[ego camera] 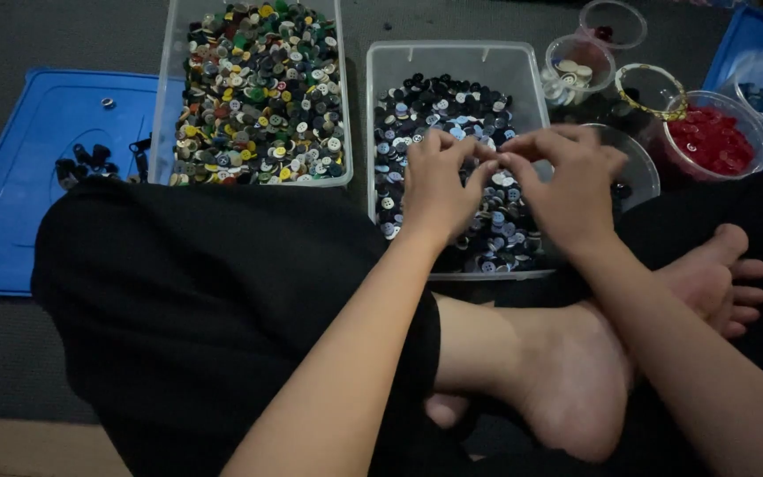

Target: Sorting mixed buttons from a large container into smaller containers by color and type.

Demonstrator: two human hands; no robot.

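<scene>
At the far left of the frame a blue lid [19, 177] is lying flat on the grey floor [11, 353], and a few small dark bits [81, 165] are sitting on it. Just right of the lid, at the upper middle, a clear tub [166, 106] is holding a big heap of mixed buttons [262, 88] in many colours.

Next to it, in the middle of the frame, a second clear tub [452, 57] is holding dark buttons [439, 102], mostly black, blue and grey. Both hands are hovering over this tub. The left hand [434, 190] is curling its fingers in, and its fingertips are meeting the fingertips of the right hand [571, 190] above the dark buttons. The fingers are pinching together at that spot, but whatever is between them is too small to see, so I cannot tell what they are gripping.

To the right, at the upper right of the frame, small clear cups are standing close together. One cup [578, 55] is holding pale buttons, and a round bowl [748, 124] is holding red buttons [708, 141]. Another blue lid [752, 40] is peeking in at the top right corner.

At the bottom of the frame the person is sitting cross-legged in black trousers [205, 309], with bare feet [576, 371] showing.
</scene>
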